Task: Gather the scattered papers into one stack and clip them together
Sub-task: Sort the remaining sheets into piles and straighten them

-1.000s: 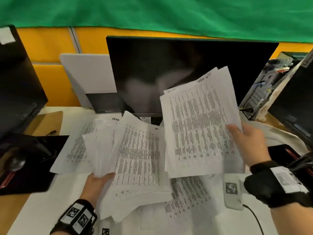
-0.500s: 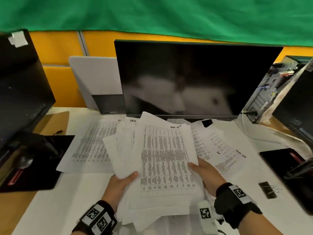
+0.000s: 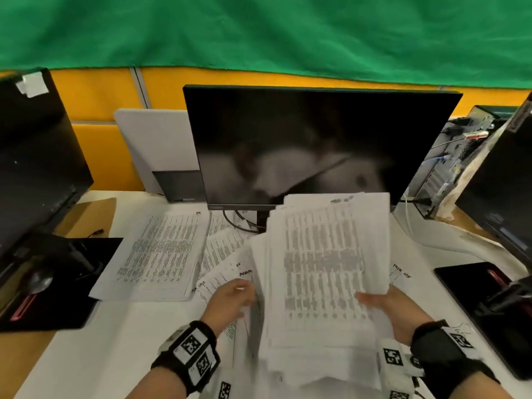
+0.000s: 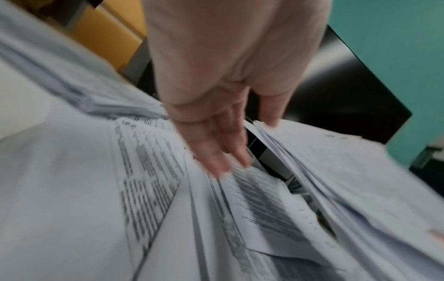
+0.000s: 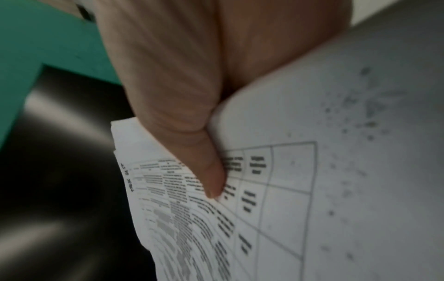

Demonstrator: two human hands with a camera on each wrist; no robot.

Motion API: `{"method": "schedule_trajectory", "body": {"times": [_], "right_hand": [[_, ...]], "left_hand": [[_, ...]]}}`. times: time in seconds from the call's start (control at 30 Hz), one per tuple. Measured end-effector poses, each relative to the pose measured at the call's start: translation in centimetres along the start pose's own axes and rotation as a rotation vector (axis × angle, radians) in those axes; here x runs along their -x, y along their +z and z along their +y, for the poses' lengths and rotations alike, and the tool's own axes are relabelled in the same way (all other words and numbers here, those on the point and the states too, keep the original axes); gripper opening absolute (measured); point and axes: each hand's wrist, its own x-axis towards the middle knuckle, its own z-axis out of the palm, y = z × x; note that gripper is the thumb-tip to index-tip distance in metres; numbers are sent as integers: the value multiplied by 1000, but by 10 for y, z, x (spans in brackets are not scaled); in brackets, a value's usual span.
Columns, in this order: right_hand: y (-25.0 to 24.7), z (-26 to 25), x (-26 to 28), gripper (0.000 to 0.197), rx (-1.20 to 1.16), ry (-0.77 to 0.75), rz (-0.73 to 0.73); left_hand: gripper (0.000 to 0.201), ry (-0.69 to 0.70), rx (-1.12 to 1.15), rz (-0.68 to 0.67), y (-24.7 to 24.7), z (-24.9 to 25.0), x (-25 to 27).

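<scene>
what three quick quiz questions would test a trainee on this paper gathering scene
1. True or false: every sheet is already in the held stack.
2. Which hand pinches the stack with its thumb on the printed side? A) right hand B) left hand
3. Fill in: loose papers lie on the white desk to the ___ of the stack.

Key:
1. False: sheets remain on the desk.
2. A: the right wrist view shows the thumb pressed on the print. The left hand's fingers lie straight among the sheets.
3. left
</scene>
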Motion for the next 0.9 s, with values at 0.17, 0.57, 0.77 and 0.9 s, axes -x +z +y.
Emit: {"method": "schedule_trajectory", "body": {"times": [0.17, 0.57, 0.77, 0.9], "right_hand": [[-48, -1, 11, 38, 4, -92, 298], [-90, -6, 48, 43, -137, -232, 426], [-100, -13, 40, 46, 35, -227, 491], [-104, -19, 38, 45, 59, -228, 489]], "left_hand": [[60, -24, -698, -17, 24, -11, -23], [81, -64, -1214, -87, 60, -20, -5], [90, 138, -1257, -352, 78, -17, -3], [45, 248, -1407, -305, 98, -7, 13]]}}
